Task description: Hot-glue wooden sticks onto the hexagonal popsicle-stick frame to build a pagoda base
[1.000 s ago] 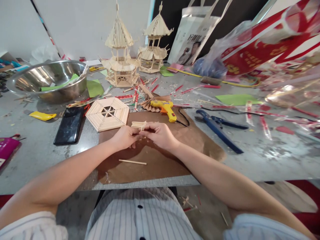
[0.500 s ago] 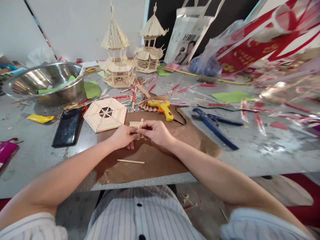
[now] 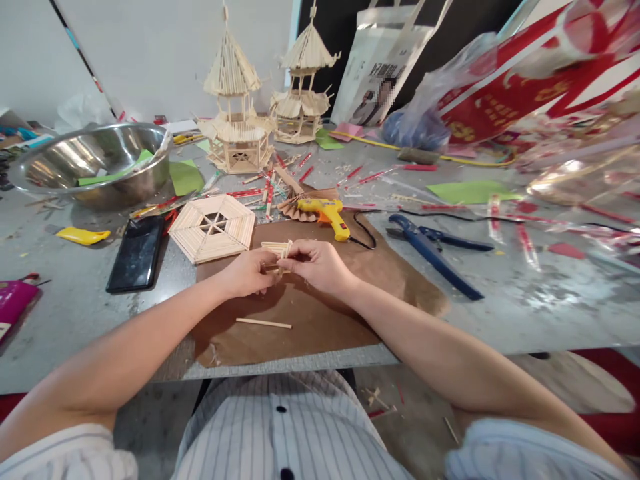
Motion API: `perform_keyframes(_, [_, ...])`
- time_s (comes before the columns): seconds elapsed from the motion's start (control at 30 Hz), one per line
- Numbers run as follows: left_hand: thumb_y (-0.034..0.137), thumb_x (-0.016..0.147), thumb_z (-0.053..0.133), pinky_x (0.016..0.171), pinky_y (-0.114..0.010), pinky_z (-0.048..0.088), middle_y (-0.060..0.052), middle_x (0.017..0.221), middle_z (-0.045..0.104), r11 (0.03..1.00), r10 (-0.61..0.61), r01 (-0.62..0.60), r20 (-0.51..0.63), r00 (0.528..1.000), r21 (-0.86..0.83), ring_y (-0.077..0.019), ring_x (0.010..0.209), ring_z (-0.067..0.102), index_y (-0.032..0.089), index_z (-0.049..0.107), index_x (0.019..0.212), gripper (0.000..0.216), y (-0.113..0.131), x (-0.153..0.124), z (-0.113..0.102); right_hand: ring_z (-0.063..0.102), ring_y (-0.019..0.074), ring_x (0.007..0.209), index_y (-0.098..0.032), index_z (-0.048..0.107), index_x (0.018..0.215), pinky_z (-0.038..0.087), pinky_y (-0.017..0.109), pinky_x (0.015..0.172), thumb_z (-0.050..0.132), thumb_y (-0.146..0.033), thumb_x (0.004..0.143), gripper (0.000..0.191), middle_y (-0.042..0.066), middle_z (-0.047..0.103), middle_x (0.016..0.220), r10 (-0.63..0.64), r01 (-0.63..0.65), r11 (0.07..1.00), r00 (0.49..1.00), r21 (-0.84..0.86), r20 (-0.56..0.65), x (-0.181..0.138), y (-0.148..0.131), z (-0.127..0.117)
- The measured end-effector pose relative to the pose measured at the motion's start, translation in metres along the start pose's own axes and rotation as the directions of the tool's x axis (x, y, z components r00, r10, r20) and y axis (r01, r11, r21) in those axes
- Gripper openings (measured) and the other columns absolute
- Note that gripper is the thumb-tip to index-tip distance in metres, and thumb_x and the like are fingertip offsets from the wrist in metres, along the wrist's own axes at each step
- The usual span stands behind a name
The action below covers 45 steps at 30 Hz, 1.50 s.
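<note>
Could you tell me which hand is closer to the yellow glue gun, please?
Right. The right hand is just on the person's side of the yellow glue gun; the left hand is farther off to the left. Both pinch the stick piece.

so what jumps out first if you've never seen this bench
A tall stick pagoda and a second pagoda stand at the back. At centre, over a brown sheet, the left hand and right hand pinch a small stick assembly. Just beyond lie a yellow glue gun and a hexagonal stick panel.
</note>
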<state>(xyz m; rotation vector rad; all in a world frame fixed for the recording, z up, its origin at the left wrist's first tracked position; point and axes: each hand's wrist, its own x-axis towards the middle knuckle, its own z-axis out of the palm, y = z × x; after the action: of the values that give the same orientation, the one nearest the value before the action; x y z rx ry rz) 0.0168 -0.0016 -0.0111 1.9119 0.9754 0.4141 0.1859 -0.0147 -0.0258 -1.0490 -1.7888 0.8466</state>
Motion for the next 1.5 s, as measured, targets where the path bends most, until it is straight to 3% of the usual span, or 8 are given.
perform_keyframes(0.23, [0.019, 0.073, 0.056, 0.049, -0.017, 0.035, 0.001, 0.063, 0.053, 0.939, 0.174, -0.138, -0.087, 0.981, 0.316, -0.0064, 0.052, 0.048, 0.013, 0.053, 0.061, 0.014, -0.002, 0.003, -0.001, 0.054, 0.0109, 0.062, -0.017, 0.066, 0.07, 0.04, 0.024, 0.059, 0.062, -0.029, 0.074, 0.012, 0.001, 0.063, 0.068, -0.073, 0.074, 0.995, 0.997, -0.07, 0.02, -0.001, 0.0, 0.0])
perform_keyframes(0.77, [0.03, 0.08, 0.05, 0.039, -0.016, 0.035, 0.005, 0.038, 0.049, 0.996, -0.072, 0.076, -0.09, 0.993, 0.041, -0.0069, 0.032, 0.046, 0.013, 0.061, 0.068, 0.023, -0.001, 0.0, 0.009, 0.054, 0.012, 0.064, -0.018, 0.065, 0.071, 0.041, 0.025, 0.06, 0.059, -0.028, 0.076, 0.012, 0.002, 0.06, 0.068, -0.108, 0.109, 0.991, 0.994, -0.073, 0.02, 0.0, 0.002, 0.0])
perform_keyframes(1.03, [0.024, 0.081, 0.047, 0.043, -0.015, 0.038, 0.005, 0.038, 0.049, 0.99, 0.038, -0.023, -0.106, 0.994, 0.137, -0.0068, 0.034, 0.047, 0.014, 0.056, 0.065, 0.02, -0.003, 0.0, 0.01, 0.052, 0.0104, 0.061, -0.017, 0.063, 0.072, 0.039, 0.023, 0.057, 0.061, -0.027, 0.075, 0.011, 0.001, 0.059, 0.068, -0.121, 0.127, 0.981, 0.991, -0.148, 0.051, 0.0, -0.001, -0.003])
perform_keyframes(1.1, [0.026, 0.081, 0.047, 0.043, -0.015, 0.037, 0.005, 0.038, 0.049, 0.986, 0.049, -0.032, -0.1, 0.994, 0.161, -0.0071, 0.034, 0.048, 0.014, 0.056, 0.066, 0.021, -0.002, -0.001, 0.011, 0.051, 0.0095, 0.057, -0.016, 0.063, 0.078, 0.039, 0.023, 0.054, 0.062, -0.032, 0.073, 0.016, 0.001, 0.061, 0.07, -0.103, 0.104, 0.979, 0.995, -0.177, 0.013, 0.004, -0.004, -0.014])
perform_keyframes(1.23, [0.031, 0.083, 0.044, 0.042, -0.016, 0.035, 0.004, 0.038, 0.048, 0.98, 0.035, -0.019, -0.076, 0.996, 0.198, -0.0084, 0.035, 0.049, 0.014, 0.061, 0.073, 0.026, 0.0, -0.003, 0.011, 0.054, 0.0114, 0.06, -0.014, 0.063, 0.089, 0.039, 0.027, 0.057, 0.05, -0.039, 0.081, 0.029, 0.006, 0.063, 0.072, 0.001, -0.078, 0.951, 0.968, -0.3, -0.25, 0.013, -0.01, -0.064])
perform_keyframes(1.3, [0.033, 0.083, 0.043, 0.041, -0.017, 0.034, 0.005, 0.037, 0.047, 0.977, 0.017, -0.001, -0.071, 0.997, 0.215, -0.0092, 0.035, 0.049, 0.014, 0.063, 0.08, 0.028, 0.0, -0.003, 0.01, 0.057, 0.0161, 0.069, -0.016, 0.065, 0.084, 0.038, 0.033, 0.062, 0.053, -0.037, 0.078, 0.025, 0.008, 0.063, 0.074, 0.084, -0.278, 0.809, 0.927, -0.518, -0.367, 0.014, -0.005, -0.098])
perform_keyframes(1.4, [0.035, 0.083, 0.043, 0.041, -0.017, 0.035, 0.005, 0.036, 0.047, 0.977, 0.001, 0.013, -0.064, 0.998, 0.211, -0.0097, 0.035, 0.049, 0.014, 0.065, 0.085, 0.03, -0.001, -0.003, 0.01, 0.056, 0.0308, 0.08, -0.021, 0.065, 0.07, 0.036, 0.044, 0.064, 0.065, -0.04, 0.067, 0.019, 0.012, 0.062, 0.077, 0.301, -0.59, 0.458, 0.806, -0.664, -0.509, 0.011, 0.018, -0.148])
perform_keyframes(1.5, [0.036, 0.083, 0.044, 0.044, -0.018, 0.037, 0.004, 0.037, 0.048, 0.98, 0.01, 0.004, -0.067, 0.998, 0.201, -0.0096, 0.036, 0.049, 0.014, 0.066, 0.084, 0.03, -0.002, -0.003, 0.01, 0.054, 0.0378, 0.08, -0.021, 0.055, 0.05, 0.034, 0.053, 0.063, 0.07, -0.043, 0.057, 0.027, 0.014, 0.058, 0.069, 0.398, -0.657, 0.411, 0.753, -0.632, -0.524, 0.002, 0.054, -0.188])
